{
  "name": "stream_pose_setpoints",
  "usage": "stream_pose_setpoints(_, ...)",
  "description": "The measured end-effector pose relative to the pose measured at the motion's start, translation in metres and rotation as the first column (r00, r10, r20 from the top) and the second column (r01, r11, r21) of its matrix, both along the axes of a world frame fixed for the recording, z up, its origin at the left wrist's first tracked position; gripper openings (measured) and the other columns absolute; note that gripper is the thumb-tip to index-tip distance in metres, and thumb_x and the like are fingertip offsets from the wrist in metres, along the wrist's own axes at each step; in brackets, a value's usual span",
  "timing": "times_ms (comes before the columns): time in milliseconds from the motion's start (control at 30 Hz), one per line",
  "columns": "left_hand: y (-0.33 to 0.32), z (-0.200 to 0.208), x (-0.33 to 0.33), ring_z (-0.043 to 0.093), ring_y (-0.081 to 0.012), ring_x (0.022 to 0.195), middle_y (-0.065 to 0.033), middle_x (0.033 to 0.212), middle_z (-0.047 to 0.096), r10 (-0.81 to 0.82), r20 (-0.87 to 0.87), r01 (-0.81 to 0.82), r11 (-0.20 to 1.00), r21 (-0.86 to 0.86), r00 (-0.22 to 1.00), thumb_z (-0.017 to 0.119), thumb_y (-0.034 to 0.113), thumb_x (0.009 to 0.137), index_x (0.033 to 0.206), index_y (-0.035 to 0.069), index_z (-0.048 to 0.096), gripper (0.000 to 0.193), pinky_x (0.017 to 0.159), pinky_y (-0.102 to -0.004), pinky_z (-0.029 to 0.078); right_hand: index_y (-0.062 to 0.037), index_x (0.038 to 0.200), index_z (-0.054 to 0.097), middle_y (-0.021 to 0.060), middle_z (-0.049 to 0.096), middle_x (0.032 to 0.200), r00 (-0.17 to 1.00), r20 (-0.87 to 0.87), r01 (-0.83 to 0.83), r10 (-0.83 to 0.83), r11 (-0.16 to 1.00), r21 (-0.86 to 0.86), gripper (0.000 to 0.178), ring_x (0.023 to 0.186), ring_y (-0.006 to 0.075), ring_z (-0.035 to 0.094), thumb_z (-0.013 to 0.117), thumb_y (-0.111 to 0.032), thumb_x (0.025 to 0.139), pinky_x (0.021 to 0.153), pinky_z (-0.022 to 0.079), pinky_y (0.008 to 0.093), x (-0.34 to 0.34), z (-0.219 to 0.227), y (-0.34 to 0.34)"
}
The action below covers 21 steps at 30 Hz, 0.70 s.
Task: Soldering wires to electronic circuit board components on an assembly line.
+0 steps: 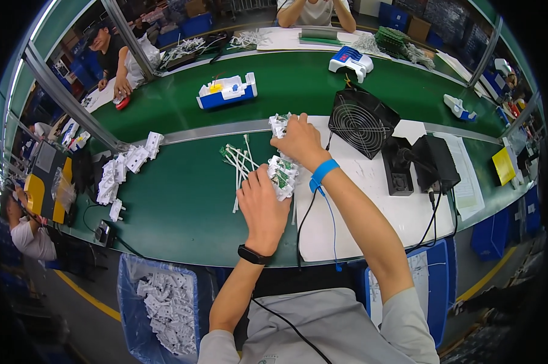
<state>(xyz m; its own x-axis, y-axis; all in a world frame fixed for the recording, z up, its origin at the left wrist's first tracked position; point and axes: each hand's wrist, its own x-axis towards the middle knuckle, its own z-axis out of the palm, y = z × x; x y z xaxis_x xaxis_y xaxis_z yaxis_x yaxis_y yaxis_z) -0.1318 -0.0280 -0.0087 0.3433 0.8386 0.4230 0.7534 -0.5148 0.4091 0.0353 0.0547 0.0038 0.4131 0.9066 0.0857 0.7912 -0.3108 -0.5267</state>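
Note:
Small white plastic parts with green circuit boards lie in a cluster at the middle of the green bench. My left hand, with a black band on the wrist, has its fingers curled over the near side of this cluster. Just beyond it, my right hand, wearing a blue wrist strap, grips more white parts with green boards at the bench's metal edge. Its fingertips are partly hidden. Thin white leads with small green boards lie loose left of my hands.
White plastic pieces line the bench's left. A black fan and black boxy device stand right, by white sheeting. Blue-and-white housings sit on the green belt. A lined blue bin holds white parts. Other people sit beyond.

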Motion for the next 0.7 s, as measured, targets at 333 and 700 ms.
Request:
stream_pose_setpoints(333, -0.003, -0.001, 0.012, 0.059, -0.0353, 0.103, -0.0152, 0.111, 0.061, 0.010, 0.019, -0.009, 0.999, -0.042, 1.000, 0.087, 0.018, 0.070, 0.127, 0.002, 0.053, 0.068, 0.089, -0.0436, 0.042, 0.0108, 0.117, 0.062, 0.0296, 0.056, 0.122, 0.988, -0.145, 0.037, -0.048, 0.996, -0.082, 0.067, 0.106, 0.0466, 0.067, 0.079, -0.039, 0.077, 0.089, 0.056, 0.0499, -0.005, 0.001, -0.008)
stream_pose_setpoints(700, -0.009, 0.000, 0.012, 0.060, -0.0348, 0.106, -0.0142, 0.114, 0.063, 0.005, 0.034, -0.004, 0.999, -0.040, 0.999, 0.088, 0.021, 0.071, 0.126, 0.004, 0.056, 0.066, 0.092, -0.0437, 0.043, 0.0095, 0.137, 0.055, 0.0245, 0.059, 0.125, 0.963, -0.242, 0.153, -0.121, 0.981, 0.119, 0.085, 0.107, 0.0416, 0.067, 0.077, -0.040, 0.071, 0.090, 0.055, 0.0457, 0.002, -0.010, -0.020)
